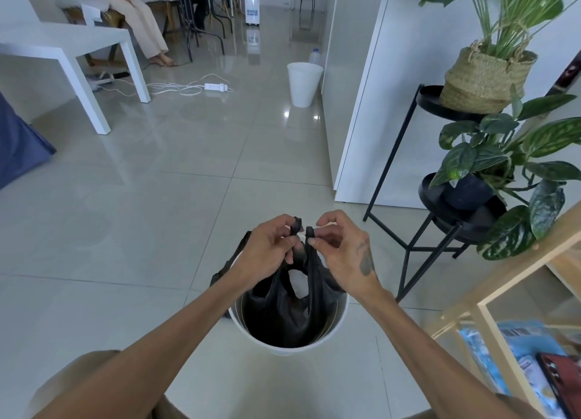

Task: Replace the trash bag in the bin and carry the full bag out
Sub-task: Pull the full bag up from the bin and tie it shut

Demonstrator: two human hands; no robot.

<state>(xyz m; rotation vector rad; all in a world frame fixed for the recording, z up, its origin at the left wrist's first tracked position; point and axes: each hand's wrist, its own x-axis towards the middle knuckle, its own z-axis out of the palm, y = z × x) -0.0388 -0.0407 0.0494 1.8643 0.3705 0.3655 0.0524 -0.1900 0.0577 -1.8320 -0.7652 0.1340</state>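
Directly below the hands, the black trash bag [283, 311] sits inside the white bin [341, 311] on the floor. The left hand [267, 252] and right hand [341, 249] each pinch one handle loop shut between fingers [320, 241], loops almost touching above the bin's mouth. Tying or lifting looks next, straight upward.
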